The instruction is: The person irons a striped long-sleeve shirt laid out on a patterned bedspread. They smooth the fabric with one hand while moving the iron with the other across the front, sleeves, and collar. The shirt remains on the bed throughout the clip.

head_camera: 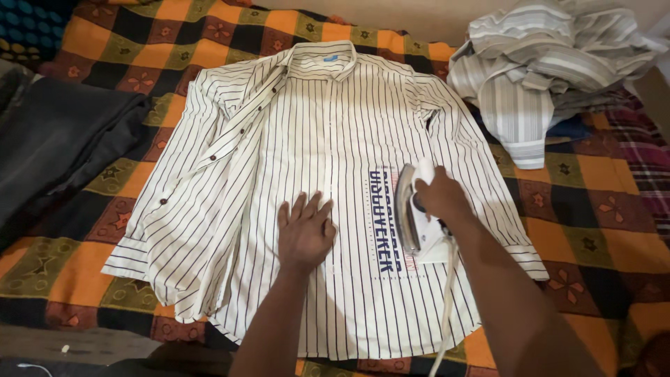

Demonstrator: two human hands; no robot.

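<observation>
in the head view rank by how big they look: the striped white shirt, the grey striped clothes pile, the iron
1. striped white shirt, largest.
2. grey striped clothes pile, though it lies farther from the camera.
3. iron, gripped by the right hand, smallest.

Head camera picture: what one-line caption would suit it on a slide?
Left hand flat on a striped white shirt spread over a patchwork blanket, right hand gripping a white iron.

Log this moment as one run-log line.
left hand: flat on white pinstriped shirt | right hand: gripping white electric iron, tilted on edge over shirt's print | surface: patchwork blanket
</observation>
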